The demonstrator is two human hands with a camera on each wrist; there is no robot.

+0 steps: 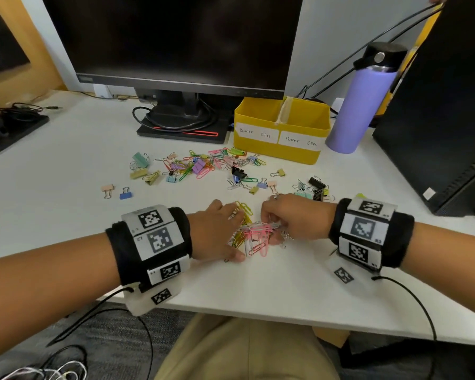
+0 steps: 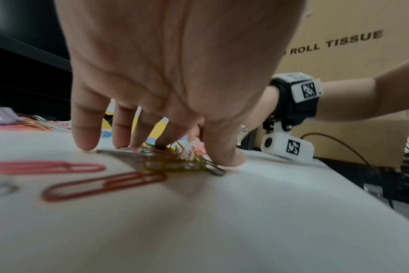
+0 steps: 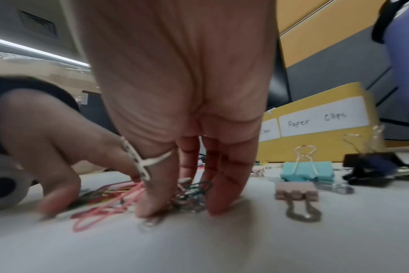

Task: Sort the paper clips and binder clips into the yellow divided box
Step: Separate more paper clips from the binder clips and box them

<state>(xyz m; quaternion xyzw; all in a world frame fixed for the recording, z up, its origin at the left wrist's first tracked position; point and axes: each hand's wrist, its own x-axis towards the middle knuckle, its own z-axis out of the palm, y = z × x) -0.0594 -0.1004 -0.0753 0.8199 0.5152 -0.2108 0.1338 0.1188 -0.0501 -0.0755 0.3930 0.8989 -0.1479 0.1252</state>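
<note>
A heap of coloured paper clips (image 1: 254, 234) (image 2: 173, 162) (image 3: 110, 201) lies near the table's front edge, between my two hands. My left hand (image 1: 231, 231) (image 2: 156, 147) presses its straight fingers and thumb down on the heap's left side. From the right, my right hand (image 1: 274, 229) (image 3: 185, 203) has straight fingertips on the table among the clips. Two red paper clips (image 2: 105, 184) lie loose by the left palm. More mixed clips (image 1: 203, 165) are scattered in front of the yellow divided box (image 1: 299, 153) (image 3: 315, 147). Its left half is labelled Binder Clips, its right half Paper Clips.
Teal (image 3: 306, 171), pink (image 3: 297, 192) and black (image 3: 374, 166) binder clips lie just right of my right hand. A purple bottle (image 1: 362, 105) stands right of the box, a black tower (image 1: 450, 105) beyond it. A monitor (image 1: 176, 42) with cables stands behind.
</note>
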